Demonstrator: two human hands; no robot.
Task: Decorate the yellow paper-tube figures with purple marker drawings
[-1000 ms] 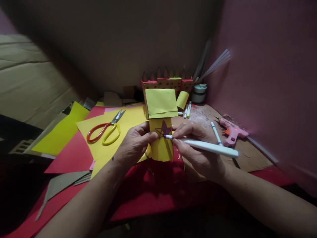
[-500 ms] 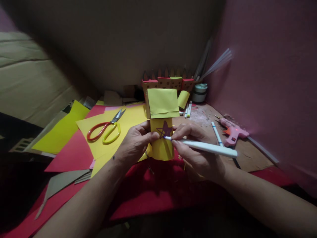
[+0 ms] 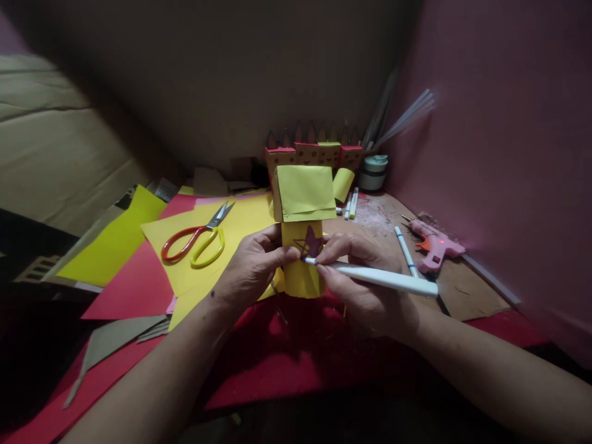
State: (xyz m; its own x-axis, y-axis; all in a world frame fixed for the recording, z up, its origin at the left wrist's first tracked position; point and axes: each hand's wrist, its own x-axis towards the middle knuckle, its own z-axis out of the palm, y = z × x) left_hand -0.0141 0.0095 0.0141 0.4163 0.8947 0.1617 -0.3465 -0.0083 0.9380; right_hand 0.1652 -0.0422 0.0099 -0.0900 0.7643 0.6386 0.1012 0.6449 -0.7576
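Observation:
My left hand (image 3: pixel 259 262) grips the left side of a yellow paper figure (image 3: pixel 303 280), its thumb lying across the front. The figure has a tube-like body under a box-shaped head (image 3: pixel 306 192) covered in lighter yellow paper. A purple star (image 3: pixel 311 239) is drawn on the body, its right part filled with colour and its left part mostly outline. Pinched in my right hand (image 3: pixel 356 277) is a white marker (image 3: pixel 383 276), its tip at the lower left of the star. The right fingertips are close to the body's right edge.
Scissors (image 3: pixel 198 237) with red and yellow handles lie on yellow paper (image 3: pixel 250 216) at left. A pink glue gun (image 3: pixel 435 243) and a capped marker (image 3: pixel 406 250) lie at right. Behind stand several small cardboard boxes with pointed tops (image 3: pixel 308 154) and a lidded jar (image 3: pixel 372 172).
The marker tip has shifted slightly left and down along the star, my right hand moving with it. My left hand keeps its hold on the figure.

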